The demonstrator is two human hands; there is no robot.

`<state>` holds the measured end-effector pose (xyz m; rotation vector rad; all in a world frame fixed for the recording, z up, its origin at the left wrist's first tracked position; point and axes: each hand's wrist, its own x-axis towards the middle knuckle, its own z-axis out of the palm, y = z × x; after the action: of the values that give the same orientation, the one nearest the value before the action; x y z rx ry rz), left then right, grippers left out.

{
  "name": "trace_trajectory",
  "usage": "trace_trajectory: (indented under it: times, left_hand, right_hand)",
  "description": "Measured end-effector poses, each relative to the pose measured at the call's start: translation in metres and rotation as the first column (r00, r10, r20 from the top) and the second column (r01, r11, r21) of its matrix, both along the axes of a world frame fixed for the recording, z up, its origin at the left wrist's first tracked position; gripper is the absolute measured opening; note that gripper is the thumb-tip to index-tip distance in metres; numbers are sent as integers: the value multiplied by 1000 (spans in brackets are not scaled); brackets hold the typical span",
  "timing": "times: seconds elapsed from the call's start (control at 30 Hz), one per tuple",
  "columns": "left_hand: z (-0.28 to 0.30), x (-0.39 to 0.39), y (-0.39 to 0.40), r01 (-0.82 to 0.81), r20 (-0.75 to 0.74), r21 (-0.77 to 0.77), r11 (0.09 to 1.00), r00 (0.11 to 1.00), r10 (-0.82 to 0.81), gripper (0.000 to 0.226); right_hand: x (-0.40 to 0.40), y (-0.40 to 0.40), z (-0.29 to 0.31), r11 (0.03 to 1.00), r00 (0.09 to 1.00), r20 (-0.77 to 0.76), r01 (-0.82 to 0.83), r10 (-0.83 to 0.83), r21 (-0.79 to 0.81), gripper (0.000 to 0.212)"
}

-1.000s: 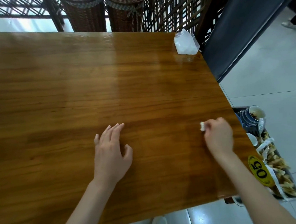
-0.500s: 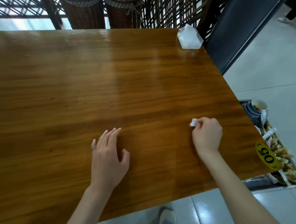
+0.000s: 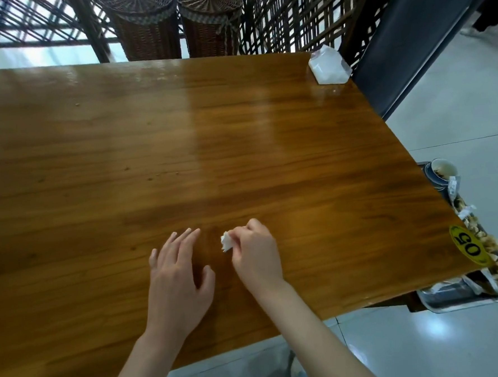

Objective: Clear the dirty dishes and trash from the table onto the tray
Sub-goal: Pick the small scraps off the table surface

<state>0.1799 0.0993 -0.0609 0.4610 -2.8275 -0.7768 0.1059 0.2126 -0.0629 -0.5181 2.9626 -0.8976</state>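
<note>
In the head view, a small wad of white tissue (image 3: 226,241) is seen near the front middle of the table (image 3: 123,155). It is crumpled, with ragged, pointed edges, and it is pinched between the curled fingers and thumb of the right hand (image 3: 256,253), just above the wood or touching it; which cannot be told. The left hand (image 3: 178,275) is laid flat on the tabletop just beside it, fingers straight and slightly spread, nothing being held.

The tabletop is made of glossy varnished wood with a long, streaked grain, and pale reflections are carried across its middle. A few tiny crumbs (image 3: 153,176) are scattered left of centre. A yellow oval sticker (image 3: 469,248) printed "05" is stuck near the right edge. A white plastic tissue pack (image 3: 328,67), soft-sided and boxy, is set at the far right corner.

Below the right edge, a metal tray (image 3: 453,299) is seen, loaded with pale food scraps (image 3: 491,243), paper strips and a stack of round cups (image 3: 442,172). Beyond the far edge, two woven wicker stools (image 3: 173,21) are placed before a dark lattice screen (image 3: 289,14). The floor is of pale, shiny tile.
</note>
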Motion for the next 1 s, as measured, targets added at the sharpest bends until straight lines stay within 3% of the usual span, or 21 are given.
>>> trace_trajectory:
  times: [0.33, 0.57, 0.77, 1.0]
  left_hand:
    - [-1, 19, -22, 26, 48, 2, 1000, 999, -26, 61]
    - [-3, 13, -31, -24, 41, -6, 1000, 999, 24, 62]
    - [-7, 14, -36, -94, 82, -29, 995, 992, 96, 62]
    - [-12, 13, -31, -144, 83, -23, 989, 986, 145, 62]
  right_hand:
    - [0, 39, 7, 986, 998, -2, -54, 55, 156, 23]
    - [-43, 149, 9, 946, 974, -38, 225, -223, 231, 18]
    - [-65, 235, 9, 846, 889, -127, 458, -440, 272, 16]
    - [-65, 229, 1, 768, 787, -145, 617, -600, 171, 18]
